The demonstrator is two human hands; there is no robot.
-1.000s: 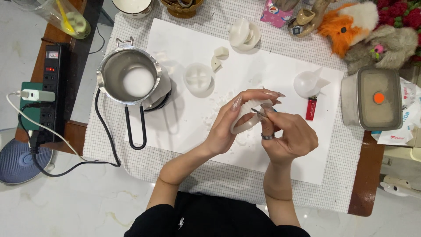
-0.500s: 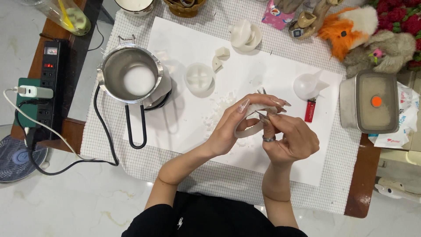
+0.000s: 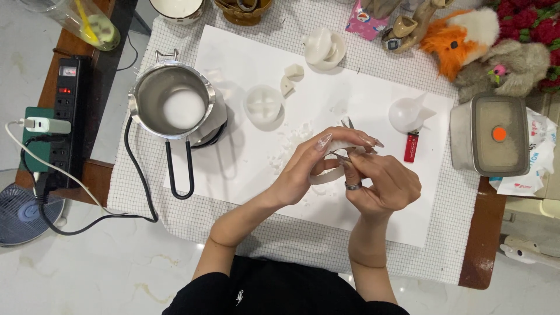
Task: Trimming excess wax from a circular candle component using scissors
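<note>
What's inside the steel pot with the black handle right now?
Inside the steel pot sits a round white mass against bare grey metal wall. Whether it is solid or melted cannot be told. What the pot rests on is mostly covered; only a dark edge shows.

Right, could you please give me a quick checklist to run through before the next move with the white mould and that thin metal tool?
1. Left hand wraps the white mould: ok.
2. Right hand pinches the thin metal tool: ok.
3. Tool tip touching the mould: cannot tell, fingers hide it.
4. Work held over the white paper sheet, where white crumbs lie: ok.
5. Red lighter apart from both hands: ok.
6. Steel pot upright, its handle away from the hands: ok.
</note>
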